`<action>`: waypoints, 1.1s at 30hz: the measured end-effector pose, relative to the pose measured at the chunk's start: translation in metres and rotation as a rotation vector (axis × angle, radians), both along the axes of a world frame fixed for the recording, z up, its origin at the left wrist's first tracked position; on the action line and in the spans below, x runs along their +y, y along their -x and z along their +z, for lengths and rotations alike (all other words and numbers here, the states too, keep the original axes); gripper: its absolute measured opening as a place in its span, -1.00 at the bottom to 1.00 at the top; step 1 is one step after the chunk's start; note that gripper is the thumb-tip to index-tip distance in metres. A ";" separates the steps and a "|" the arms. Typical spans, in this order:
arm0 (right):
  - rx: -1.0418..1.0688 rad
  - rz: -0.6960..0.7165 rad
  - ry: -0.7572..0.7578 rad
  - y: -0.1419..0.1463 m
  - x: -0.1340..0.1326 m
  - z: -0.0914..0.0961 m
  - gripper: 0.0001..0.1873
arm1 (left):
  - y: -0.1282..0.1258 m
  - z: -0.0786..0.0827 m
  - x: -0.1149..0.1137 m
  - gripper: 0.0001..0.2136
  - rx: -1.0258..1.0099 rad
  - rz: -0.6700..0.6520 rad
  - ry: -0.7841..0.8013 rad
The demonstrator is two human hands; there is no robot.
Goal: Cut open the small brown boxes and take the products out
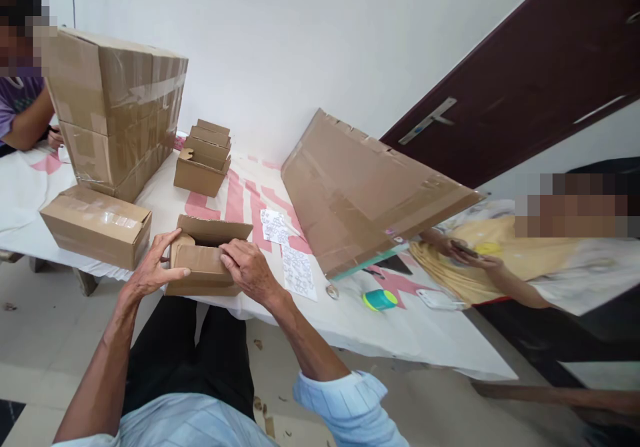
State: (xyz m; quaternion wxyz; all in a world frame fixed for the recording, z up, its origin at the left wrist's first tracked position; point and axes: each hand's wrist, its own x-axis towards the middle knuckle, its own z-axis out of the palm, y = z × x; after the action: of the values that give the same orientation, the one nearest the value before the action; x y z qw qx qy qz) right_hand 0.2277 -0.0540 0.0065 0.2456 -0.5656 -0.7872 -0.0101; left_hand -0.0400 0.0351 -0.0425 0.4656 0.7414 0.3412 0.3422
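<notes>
A small brown cardboard box point(203, 283) stands at the table's front edge, with its back flap raised and a front flap folded partly over the dark opening. My left hand point(154, 267) grips its left end, thumb along the front and fingers reaching to the back corner. On the right end, my right hand point(249, 268) has its fingers curled over the flap; its fingertips are partly hidden. Behind this box sit several open small boxes point(200, 175), nested in a row. To the left lies a taped closed carton point(97, 225).
Stacked taped cartons point(135, 107) rise at the back left. A large cardboard sheet point(360, 193) leans on the right, near handwritten papers point(299, 270), a tape roll point(332, 291) and a teal-yellow cup point(380, 299). One person sits at far left; another at right holds a phone point(465, 249).
</notes>
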 end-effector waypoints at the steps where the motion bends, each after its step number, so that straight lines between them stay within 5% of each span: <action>1: -0.012 0.011 -0.007 0.002 0.001 0.001 -0.70 | 0.000 0.000 0.000 -0.12 0.001 0.000 0.001; 7: 0.072 0.041 -0.006 -0.012 -0.004 0.008 -0.74 | 0.005 0.003 0.004 -0.07 0.021 -0.043 -0.041; 12: 0.071 0.027 -0.146 -0.013 -0.030 0.006 -0.74 | 0.019 0.004 0.013 -0.02 0.001 -0.150 0.022; 17: 0.044 -0.028 -0.246 0.007 -0.076 -0.036 -0.75 | 0.025 0.000 0.012 -0.14 -0.159 -0.185 0.145; 21: 0.069 -0.061 -0.259 0.015 -0.088 -0.061 -0.72 | 0.017 0.005 0.004 0.08 -0.044 -0.130 0.095; 29: -0.155 0.140 -0.069 -0.005 -0.022 -0.011 -0.78 | 0.006 0.016 -0.004 0.15 0.071 -0.039 -0.012; 33: -0.347 0.023 -0.071 -0.033 -0.011 0.007 -0.72 | 0.007 0.014 -0.004 0.14 0.057 -0.030 0.008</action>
State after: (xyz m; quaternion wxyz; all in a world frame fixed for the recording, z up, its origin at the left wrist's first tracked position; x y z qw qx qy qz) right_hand 0.2606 -0.0653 0.0138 0.1260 -0.5375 -0.8232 -0.1327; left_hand -0.0471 0.0309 -0.0287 0.4639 0.7539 0.3444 0.3127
